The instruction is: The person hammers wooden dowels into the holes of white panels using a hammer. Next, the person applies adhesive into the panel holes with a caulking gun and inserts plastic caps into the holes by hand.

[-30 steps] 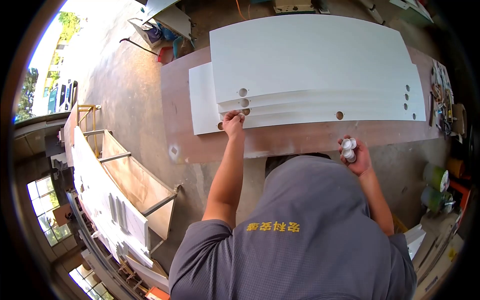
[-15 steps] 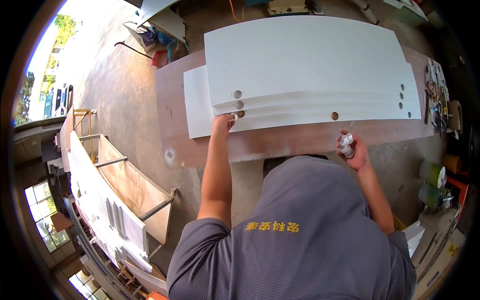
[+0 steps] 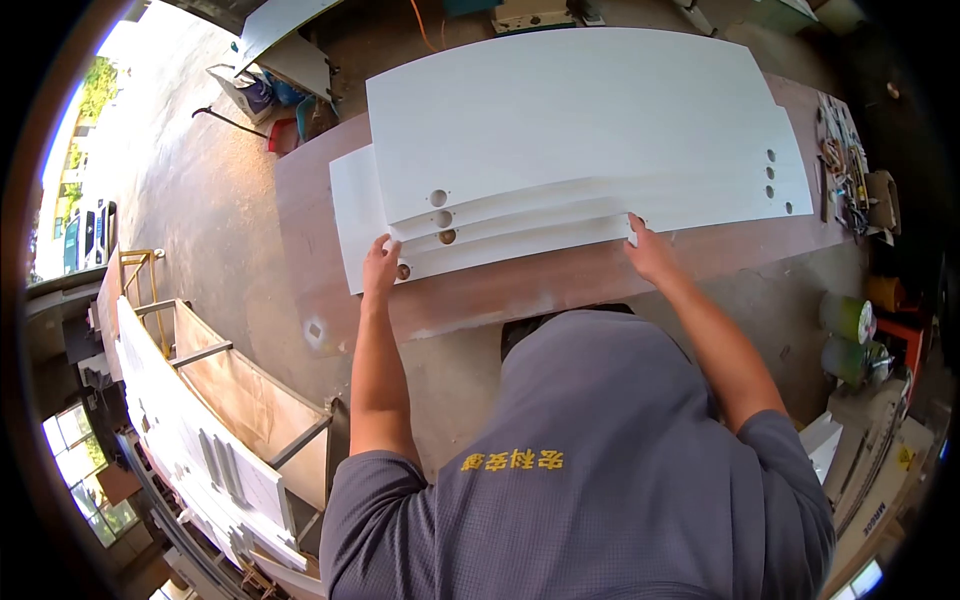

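A stack of white panels [image 3: 560, 120] with round holes lies stepped on a brown board. My left hand [image 3: 381, 264] is at the stack's front left corner, beside the hole [image 3: 403, 271] in the lowest panel. Its thumb and fingers look apart around the panel corner, with nothing clear between them. At the front edge of the lowest panel, my right hand [image 3: 650, 255] reaches in palm down with bent fingers. A whitish bit, apparently a small white disc [image 3: 632, 238], shows at its fingertips. That hand covers the panel's hole there.
The brown board [image 3: 470, 295] extends beyond the panels. Hand tools [image 3: 840, 155] lie at its right end. More white panels rest on a metal rack [image 3: 203, 352] to the left. Green-wrapped rolls [image 3: 845, 320] stand at right; a red dustpan [image 3: 283, 134] is on the floor.
My right hand has turned over from palm up, where several small white discs showed, and moved to the panel's front edge. My left hand has shifted left, uncovering the lowest left hole.
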Demonstrator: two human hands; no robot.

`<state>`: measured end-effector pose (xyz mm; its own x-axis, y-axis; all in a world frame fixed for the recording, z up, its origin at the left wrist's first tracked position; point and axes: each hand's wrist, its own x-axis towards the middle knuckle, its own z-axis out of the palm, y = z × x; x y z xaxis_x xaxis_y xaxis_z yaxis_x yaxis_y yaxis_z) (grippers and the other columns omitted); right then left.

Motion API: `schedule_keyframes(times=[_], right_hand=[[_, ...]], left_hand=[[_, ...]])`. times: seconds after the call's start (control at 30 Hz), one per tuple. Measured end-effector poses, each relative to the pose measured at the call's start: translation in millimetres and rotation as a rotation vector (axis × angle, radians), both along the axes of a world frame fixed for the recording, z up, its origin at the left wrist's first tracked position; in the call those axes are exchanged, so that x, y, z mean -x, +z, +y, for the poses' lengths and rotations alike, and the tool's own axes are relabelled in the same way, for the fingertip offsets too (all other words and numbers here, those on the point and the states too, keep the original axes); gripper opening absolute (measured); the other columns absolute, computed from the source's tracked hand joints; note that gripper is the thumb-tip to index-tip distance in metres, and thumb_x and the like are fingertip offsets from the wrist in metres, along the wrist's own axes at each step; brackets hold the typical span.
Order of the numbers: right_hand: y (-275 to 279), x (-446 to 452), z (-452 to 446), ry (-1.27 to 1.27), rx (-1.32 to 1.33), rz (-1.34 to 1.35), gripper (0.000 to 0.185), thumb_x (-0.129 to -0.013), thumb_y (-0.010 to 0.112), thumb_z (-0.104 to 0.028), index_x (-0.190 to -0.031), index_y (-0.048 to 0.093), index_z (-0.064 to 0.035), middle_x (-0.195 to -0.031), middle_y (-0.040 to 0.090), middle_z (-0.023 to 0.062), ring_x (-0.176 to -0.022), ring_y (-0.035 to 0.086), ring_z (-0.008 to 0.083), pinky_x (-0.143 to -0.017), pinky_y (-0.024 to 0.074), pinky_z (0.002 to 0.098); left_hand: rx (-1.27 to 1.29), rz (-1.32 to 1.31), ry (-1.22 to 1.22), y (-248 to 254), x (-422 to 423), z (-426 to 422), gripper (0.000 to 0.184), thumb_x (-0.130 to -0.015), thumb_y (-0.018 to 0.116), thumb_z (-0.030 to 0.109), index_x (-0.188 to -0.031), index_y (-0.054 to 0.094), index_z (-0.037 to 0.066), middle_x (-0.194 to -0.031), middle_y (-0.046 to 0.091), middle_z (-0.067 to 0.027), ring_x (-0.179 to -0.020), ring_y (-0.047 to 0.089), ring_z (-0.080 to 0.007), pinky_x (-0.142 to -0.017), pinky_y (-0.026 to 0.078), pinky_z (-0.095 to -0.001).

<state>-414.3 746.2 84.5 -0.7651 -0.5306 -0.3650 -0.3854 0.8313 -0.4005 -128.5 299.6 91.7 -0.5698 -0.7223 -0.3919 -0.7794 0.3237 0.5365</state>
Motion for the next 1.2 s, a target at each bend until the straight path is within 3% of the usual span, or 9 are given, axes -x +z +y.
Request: schedule_keyframes(times=[0.2,0.37,0.8,0.87,0.9,1.0,1.07,1.13,1.2], right_hand=[[27,-11,-19,0.053,-0.101,-0.006,0.08,-0.089,0.059,-0.023,-0.158,0.018,-0.0201,-0.108,0.067,0.0231,-0.098,0.066,0.0376,-0.081,0.0522,0.0509],[17,-3,-17,0.058,-0.248,-0.169,0.089,-0.087,0.062,-0.022,-0.159,0.009,-0.0298,-0.107,0.067,0.0225,-0.094,0.067,0.0381,-0.08,0.0531,0.0498],[20,2,-12,0.108,-0.206,-0.161,0.091,-0.088,0.062,-0.02,-0.159,0.006,-0.0306,-0.099,0.067,0.0285,-0.09,0.065,0.0429,-0.081,0.0512,0.0493],[33,0,-17,0.093,-0.199,-0.166,0.082,-0.089,0.061,-0.018,-0.158,0.018,-0.0276,-0.101,0.066,0.0278,-0.087,0.066,0.0401,-0.081,0.0513,0.0466],[27,1,-15,0.091,-0.191,-0.166,0.082,-0.089,0.061,-0.018,-0.158,0.018,-0.0276,-0.101,0.066,0.0278,-0.087,0.066,0.0401,-0.081,0.0513,0.0466],[-6,-8,8,-0.102,0.071,-0.31,0.07,-0.089,0.062,-0.023,-0.153,0.034,-0.021,-0.105,0.068,0.0225,-0.088,0.067,0.0354,-0.082,0.052,0.0466],[-18,-16,25,-0.172,0.324,-0.347,0.051,-0.09,0.061,-0.019,-0.14,0.053,-0.0125,-0.09,0.066,0.0104,-0.073,0.063,0.0176,-0.061,0.0518,0.0333],[-11,-19,37,-0.231,0.321,-0.422,0.045,-0.091,0.061,-0.02,-0.135,0.056,-0.0112,-0.088,0.064,0.0074,-0.073,0.062,0.0153,-0.057,0.0516,0.0314],[-9,-22,48,-0.294,0.323,-0.498,0.04,-0.091,0.06,-0.02,-0.129,0.059,-0.0099,-0.087,0.063,0.0045,-0.072,0.061,0.0129,-0.053,0.0515,0.0295]], left_hand=[[0.27,-0.077,-0.35,-5,8,-41,0.041,-0.07,0.083,0.039,-0.086,0.074,0.003,-0.079,0.063,-0.0103,-0.078,0.06,-0.0289,-0.073,0.049,-0.0396],[0.173,0.008,-0.255,-1,11,-44,0.038,-0.069,0.084,0.03,-0.07,0.066,-0.004,-0.071,0.059,-0.0115,-0.067,0.052,-0.0263,-0.065,0.045,-0.0398],[0.039,0.017,-0.05,-22,1,-32,0.036,-0.077,0.078,0.03,-0.091,0.07,-0.002,-0.073,0.064,-0.0109,-0.064,0.059,-0.02,-0.063,0.048,-0.0372],[0.168,0.386,0.412,-43,0,-2,0.028,-0.084,0.063,0.02,-0.103,0.061,-0.002,-0.082,0.062,-0.0114,-0.066,0.057,-0.0201,-0.066,0.049,-0.0356],[-0.274,0.437,0.607,-5,14,23,0.024,-0.084,0.052,0.015,-0.103,0.053,0.0,-0.088,0.057,-0.0097,-0.076,0.054,-0.0195,-0.074,0.048,-0.0329],[-0.071,0.49,0.379,-22,32,69,0.028,-0.083,0.057,0.013,-0.105,0.046,-0.001,-0.092,0.047,-0.0087,-0.083,0.049,-0.0185,-0.078,0.044,-0.0328],[-0.017,0.433,0.329,-13,51,89,0.034,-0.08,0.065,0.01,-0.106,0.046,-0.001,-0.096,0.05,-0.0126,-0.084,0.053,-0.0246,-0.08,0.046,-0.0371],[0.425,0.343,0.131,-10,61,101,0.038,-0.076,0.072,0.009,-0.103,0.048,-0.001,-0.098,0.053,-0.0166,-0.087,0.057,-0.0331,-0.081,0.047,-0.0428],[0.388,0.317,0.103,-6,61,104,0.034,-0.074,0.075,0.008,-0.102,0.057,0.001,-0.104,0.058,-0.0178,-0.093,0.058,-0.038,-0.083,0.048,-0.0458]])
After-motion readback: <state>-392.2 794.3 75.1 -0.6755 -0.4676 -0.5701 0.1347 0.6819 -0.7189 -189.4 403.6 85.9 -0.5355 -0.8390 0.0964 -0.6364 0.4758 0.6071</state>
